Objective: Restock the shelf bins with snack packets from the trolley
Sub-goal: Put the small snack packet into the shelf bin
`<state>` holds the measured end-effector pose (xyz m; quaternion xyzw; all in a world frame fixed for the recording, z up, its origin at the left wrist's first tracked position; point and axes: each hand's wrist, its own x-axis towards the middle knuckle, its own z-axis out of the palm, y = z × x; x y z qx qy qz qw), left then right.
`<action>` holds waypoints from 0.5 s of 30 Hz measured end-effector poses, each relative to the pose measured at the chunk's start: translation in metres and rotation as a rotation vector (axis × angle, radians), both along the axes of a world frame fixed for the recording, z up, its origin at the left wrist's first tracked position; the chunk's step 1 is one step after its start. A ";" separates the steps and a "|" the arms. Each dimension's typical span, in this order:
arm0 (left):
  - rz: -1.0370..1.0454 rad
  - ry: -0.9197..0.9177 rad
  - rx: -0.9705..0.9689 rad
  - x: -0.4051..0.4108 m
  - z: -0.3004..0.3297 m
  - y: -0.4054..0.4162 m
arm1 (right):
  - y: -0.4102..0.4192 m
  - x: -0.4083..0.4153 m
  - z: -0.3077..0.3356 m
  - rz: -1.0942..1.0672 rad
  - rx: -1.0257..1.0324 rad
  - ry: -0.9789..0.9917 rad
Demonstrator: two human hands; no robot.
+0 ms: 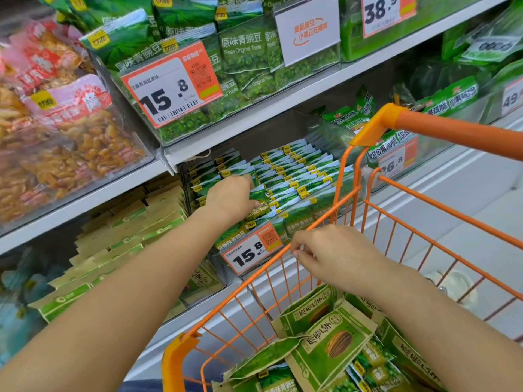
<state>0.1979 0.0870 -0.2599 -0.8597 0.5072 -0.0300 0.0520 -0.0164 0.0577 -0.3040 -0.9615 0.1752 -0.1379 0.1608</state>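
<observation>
One wide-angle head-worn view looks forward and down from close range. White shelves of clear plastic bins fill the left and far side, the orange wire trolley the near right, both forearms reaching in from below.

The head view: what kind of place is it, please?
Most likely a supermarket or snack shop aisle. Shelf bins carry printed price tags such as the 15.8 tag, rows of green pea packets fill a bin, and an orange wire trolley holds more packets.

Price tag: "15.8". Lower bin tag: "15.8". Pea packets: "Peas Original Taste". Top-shelf tag: "38.9".
</observation>
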 end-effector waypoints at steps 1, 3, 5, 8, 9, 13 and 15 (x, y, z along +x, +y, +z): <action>-0.002 0.020 -0.042 0.002 0.001 0.003 | 0.000 0.000 0.000 0.001 0.004 0.006; 0.016 0.095 -0.154 0.007 0.006 0.013 | 0.000 -0.001 0.000 0.002 0.007 0.019; 0.053 0.111 -0.202 0.017 0.012 0.024 | 0.000 0.000 -0.001 -0.004 0.002 0.025; 0.055 0.029 -0.034 0.030 0.018 0.043 | 0.000 0.002 -0.001 -0.005 -0.008 0.041; 0.041 -0.002 0.033 0.032 0.019 0.047 | 0.000 0.002 -0.001 -0.003 -0.009 0.048; 0.003 -0.118 0.062 0.030 0.016 0.051 | 0.001 0.000 -0.003 -0.005 0.000 0.071; 0.026 -0.240 0.051 0.028 0.018 0.053 | 0.000 0.000 -0.004 -0.011 0.018 0.076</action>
